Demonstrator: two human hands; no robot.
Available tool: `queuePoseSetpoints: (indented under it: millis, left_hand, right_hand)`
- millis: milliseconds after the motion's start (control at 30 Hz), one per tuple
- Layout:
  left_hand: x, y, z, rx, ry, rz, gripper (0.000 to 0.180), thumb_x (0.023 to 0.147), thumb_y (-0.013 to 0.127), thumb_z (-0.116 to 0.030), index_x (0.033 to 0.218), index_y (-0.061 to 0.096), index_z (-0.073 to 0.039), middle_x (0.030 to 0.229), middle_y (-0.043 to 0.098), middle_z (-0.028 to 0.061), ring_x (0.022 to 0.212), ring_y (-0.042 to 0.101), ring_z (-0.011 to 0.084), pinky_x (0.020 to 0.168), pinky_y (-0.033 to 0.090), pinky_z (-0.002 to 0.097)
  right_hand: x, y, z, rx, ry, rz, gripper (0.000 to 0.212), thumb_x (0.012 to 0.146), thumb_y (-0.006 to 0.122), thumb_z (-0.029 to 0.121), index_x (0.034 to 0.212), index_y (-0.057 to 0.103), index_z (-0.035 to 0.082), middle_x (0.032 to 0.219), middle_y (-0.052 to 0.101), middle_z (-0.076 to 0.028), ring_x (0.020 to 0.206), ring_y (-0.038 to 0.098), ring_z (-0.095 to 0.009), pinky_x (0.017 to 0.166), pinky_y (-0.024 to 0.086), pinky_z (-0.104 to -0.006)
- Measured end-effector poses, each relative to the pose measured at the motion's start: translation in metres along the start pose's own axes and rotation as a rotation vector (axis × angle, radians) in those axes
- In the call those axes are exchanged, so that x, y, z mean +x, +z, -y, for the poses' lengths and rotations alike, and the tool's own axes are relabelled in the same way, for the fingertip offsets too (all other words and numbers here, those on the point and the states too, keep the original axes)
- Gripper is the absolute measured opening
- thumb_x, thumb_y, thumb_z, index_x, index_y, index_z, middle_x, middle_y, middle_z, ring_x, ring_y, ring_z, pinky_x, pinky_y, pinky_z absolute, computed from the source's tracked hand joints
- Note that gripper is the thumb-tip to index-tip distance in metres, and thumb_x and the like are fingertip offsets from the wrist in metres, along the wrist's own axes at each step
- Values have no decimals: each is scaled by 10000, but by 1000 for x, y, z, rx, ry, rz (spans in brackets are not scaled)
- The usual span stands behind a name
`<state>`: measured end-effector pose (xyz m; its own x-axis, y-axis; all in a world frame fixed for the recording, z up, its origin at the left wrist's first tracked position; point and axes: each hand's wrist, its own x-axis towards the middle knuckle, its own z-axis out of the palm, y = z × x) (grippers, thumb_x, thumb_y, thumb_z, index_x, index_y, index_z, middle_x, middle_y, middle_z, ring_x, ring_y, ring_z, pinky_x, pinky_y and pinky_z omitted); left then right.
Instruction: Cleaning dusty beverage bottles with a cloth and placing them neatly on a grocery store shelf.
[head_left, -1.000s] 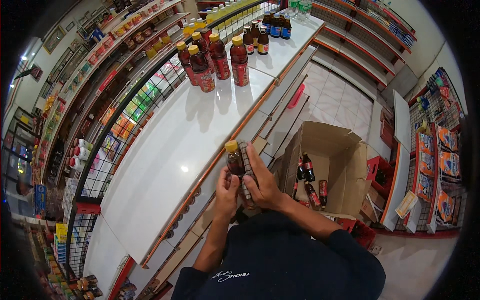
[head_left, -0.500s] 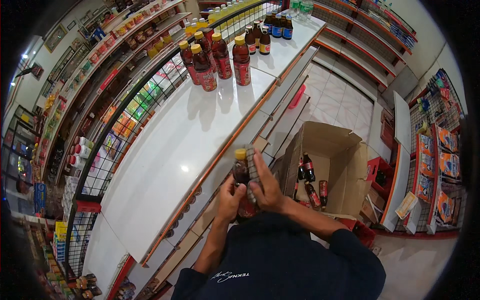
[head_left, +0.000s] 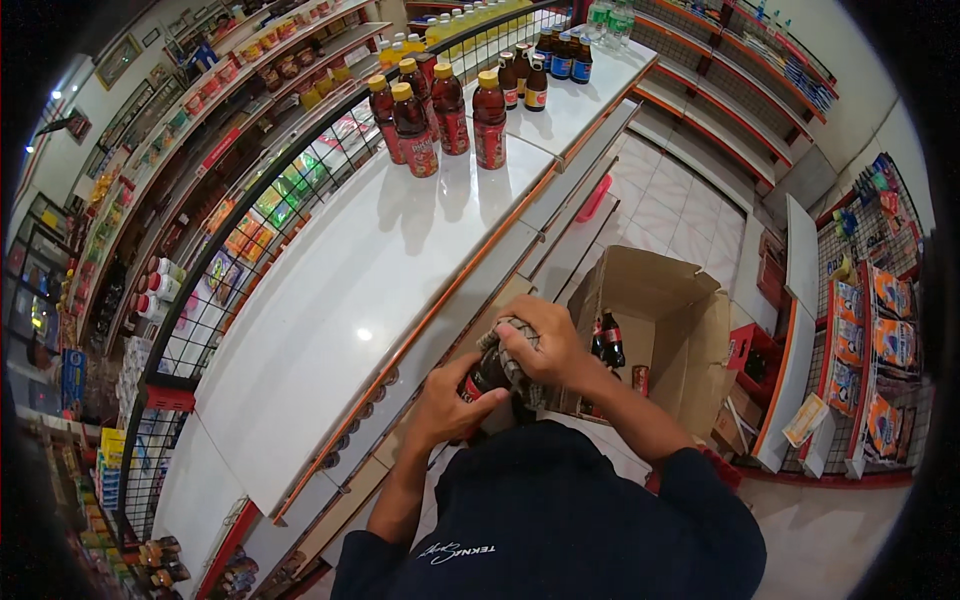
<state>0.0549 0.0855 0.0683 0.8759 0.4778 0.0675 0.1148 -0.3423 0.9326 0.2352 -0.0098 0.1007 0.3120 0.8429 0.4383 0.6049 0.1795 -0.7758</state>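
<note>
On the far left of the grips, a black wire panel (head_left: 170, 381) edges the white desk (head_left: 320, 300), which spreads left of the left grip and on ahead of it. Ahead of that grip, five tall dark-red bottles (head_left: 415, 135) with yellow caps stand upright on the desk.

The left grip (head_left: 447, 400) is grasping a dark bottle (head_left: 481, 380) with a red label, its fingers wrapped around the body and its thumb across the front. The bottle is between the two grips, off the desk's near edge; its long axis slants, base toward the person's body, top pointing away and a little rightward. Its cap cannot be seen.

A patterned grey-brown cloth (head_left: 516, 376) bunches around the bottle's upper part, clutched by the right grip (head_left: 537, 335), which arches over from above with fingers curled, its forearm reaching in from the lower right. Well ahead of this grip, three brown bottles (head_left: 536, 92) stand upright, blue-labelled bottles (head_left: 581, 62) beyond them.

Right of the right grip, an open carton (head_left: 690, 340) holds at least three bottles (head_left: 612, 343), partly hidden by the forearm.
</note>
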Motion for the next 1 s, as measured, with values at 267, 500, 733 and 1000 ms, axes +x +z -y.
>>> queuePoseSetpoints:
  millis: [267, 500, 733, 1000]
  left_hand:
    - [14, 16, 14, -487, 50, -254, 629, 825, 766, -373, 1251, 507, 12, 1068, 634, 84, 946, 594, 160, 839, 479, 296]
    - [62, -19, 0, -527, 168, -347, 590, 828, 765, -177, 1291, 438, -12, 1135, 579, 65, 1089, 567, 160, 956, 458, 314]
    - [128, -43, 12, -445, 227, -328, 502, 834, 737, -119, 1253, 482, -9, 1144, 563, 69, 1062, 554, 158, 952, 443, 305]
    - [150, -89, 32, -397, 178, -126, 538, 902, 697, -244, 1321, 435, -32, 1193, 583, 84, 1140, 535, 167, 915, 478, 326]
  right_hand:
    - [-13, 44, 13, 135, -4, -447, 231, 912, 596, 153, 1106, 615, 29, 1000, 628, -155, 916, 625, -280, 797, 498, -362]
    - [0, 20, -1, 101, 275, -132, 476, 846, 672, 88, 1297, 522, 69, 892, 670, -96, 826, 654, -208, 785, 499, -314]
    - [42, 24, -13, 102, 144, -47, 688, 794, 742, 186, 1391, 420, 75, 1254, 533, -158, 1146, 545, -283, 947, 443, -376]
    - [59, 33, -48, 111, 165, 11, 677, 813, 740, 236, 1380, 418, 55, 1283, 536, -177, 1177, 534, -285, 981, 424, -362]
